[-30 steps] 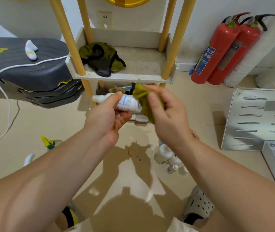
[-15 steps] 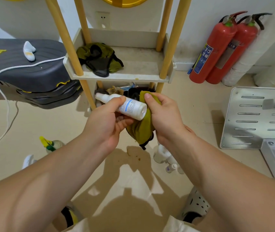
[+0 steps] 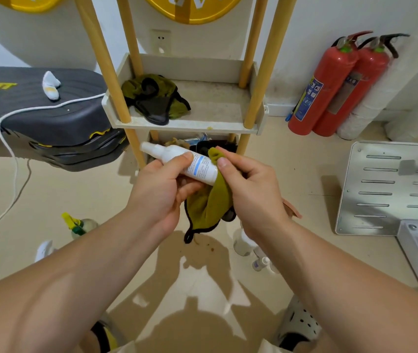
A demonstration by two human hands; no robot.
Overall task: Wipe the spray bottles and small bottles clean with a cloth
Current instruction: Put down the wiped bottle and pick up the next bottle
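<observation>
My left hand (image 3: 162, 192) grips a small white spray bottle (image 3: 177, 159) with a blue-striped label, held on its side with the nozzle pointing left. An olive green cloth (image 3: 206, 205) hangs under the bottle's base, pinched by my right hand (image 3: 248, 189) against that end of the bottle. On the floor at the left stands a spray bottle with a yellow and green trigger (image 3: 76, 224), with a white bottle (image 3: 43, 250) nearer me. Several small white bottles (image 3: 250, 248) sit on the floor under my right wrist, partly hidden.
A wooden-post shelf unit (image 3: 185, 123) stands straight ahead with another green and black cloth (image 3: 155, 99) on it. Two red fire extinguishers (image 3: 330, 85) lean at the right wall. A metal slotted plate (image 3: 391, 187) lies at the right, a dark machine (image 3: 47, 118) with a white cable at the left.
The cloth went from covering the bottle's base to hanging below it. Both hands and bottle shifted slightly, and my right thumb now presses the cloth's edge at the bottle's end.
</observation>
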